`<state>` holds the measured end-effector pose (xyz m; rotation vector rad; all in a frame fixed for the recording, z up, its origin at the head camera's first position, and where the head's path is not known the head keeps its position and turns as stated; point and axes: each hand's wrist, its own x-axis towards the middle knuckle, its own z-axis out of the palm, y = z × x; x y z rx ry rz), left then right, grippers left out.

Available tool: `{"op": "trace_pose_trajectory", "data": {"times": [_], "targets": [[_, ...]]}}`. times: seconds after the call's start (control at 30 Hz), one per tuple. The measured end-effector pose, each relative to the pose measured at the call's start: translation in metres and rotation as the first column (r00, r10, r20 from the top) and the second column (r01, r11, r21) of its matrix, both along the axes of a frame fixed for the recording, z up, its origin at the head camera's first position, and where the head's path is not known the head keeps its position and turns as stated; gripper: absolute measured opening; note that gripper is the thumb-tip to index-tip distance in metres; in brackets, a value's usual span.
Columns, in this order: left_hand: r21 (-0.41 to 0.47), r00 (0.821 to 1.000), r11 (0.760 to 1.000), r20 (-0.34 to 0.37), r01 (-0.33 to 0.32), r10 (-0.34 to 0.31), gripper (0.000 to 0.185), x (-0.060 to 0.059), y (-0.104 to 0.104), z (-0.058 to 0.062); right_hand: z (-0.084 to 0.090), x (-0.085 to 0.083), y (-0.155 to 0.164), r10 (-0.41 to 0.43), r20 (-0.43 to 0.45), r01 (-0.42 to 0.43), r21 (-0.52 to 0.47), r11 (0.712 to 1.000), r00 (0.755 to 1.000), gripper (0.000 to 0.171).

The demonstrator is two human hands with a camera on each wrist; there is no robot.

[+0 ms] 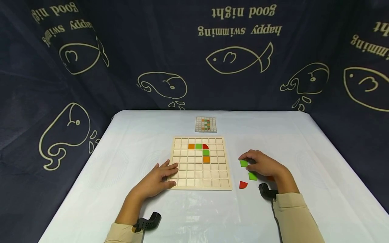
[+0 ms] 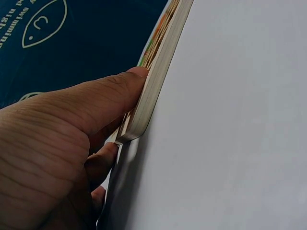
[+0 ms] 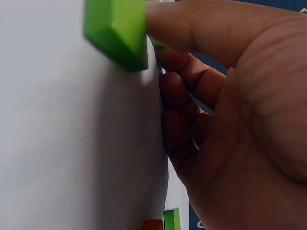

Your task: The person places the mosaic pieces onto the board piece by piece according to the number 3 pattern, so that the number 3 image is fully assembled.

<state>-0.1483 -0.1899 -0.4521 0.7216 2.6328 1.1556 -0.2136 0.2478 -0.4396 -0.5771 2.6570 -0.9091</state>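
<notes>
My left hand [image 1: 158, 179] rests on the left edge of a square wooden grid board [image 1: 188, 175], fingers spread. In the left wrist view the thumb lies along the rim of the board [image 2: 165, 72]. Set in the grid are orange, green and red tiles, including a rounded red tile [image 1: 205, 146] and an orange tile [image 1: 206, 159]. To the right of the board my right hand [image 1: 262, 164] pinches a green tile [image 1: 243, 163] between thumb and index finger, low over the table. A second green tile [image 1: 252, 176] lies beneath the thumb, large in the right wrist view.
A red quarter-round tile [image 1: 243, 185] lies between board and right wrist. An orange tile [image 1: 270, 178] is partly hidden under that wrist. Behind the board lies a small pattern card [image 1: 205, 125] on the white table [image 1: 146, 128]. Dark printed cloth [image 1: 170, 47] hangs at the back.
</notes>
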Motion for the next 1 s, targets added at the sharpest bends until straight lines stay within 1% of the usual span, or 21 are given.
{"op": "trace_pose_trajectory", "data": {"times": [0.3,0.5,0.6,0.73,1.0], "targets": [[-0.011,1.000,1.000,-0.006,-0.005,0.005,0.056,0.0001,-0.0021,-0.0017,-0.0015,-0.0017,-0.0011,0.008,0.002,-0.007,-0.013,1.000,1.000,0.034],[-0.015,1.000,1.000,-0.009,0.006,-0.007,0.057,-0.0007,-0.0021,-0.0010,-0.0016,-0.0022,-0.0017,-0.011,0.011,0.012,-0.028,1.000,1.000,0.034],[-0.020,1.000,1.000,-0.009,0.006,-0.007,0.057,-0.0014,-0.0024,-0.0014,-0.0010,-0.0022,-0.0025,-0.022,0.019,0.023,-0.043,0.999,1.000,0.034],[-0.022,1.000,1.000,-0.010,0.003,-0.003,0.058,-0.0021,-0.0018,-0.0021,-0.0009,-0.0021,-0.0020,-0.016,0.021,0.017,-0.076,0.997,1.000,0.034],[-0.019,1.000,1.000,-0.008,0.021,-0.021,0.058,-0.0024,-0.0021,-0.0020,0.0013,-0.0009,-0.0012,-0.015,0.011,0.016,-0.099,0.995,1.000,0.033]]}}
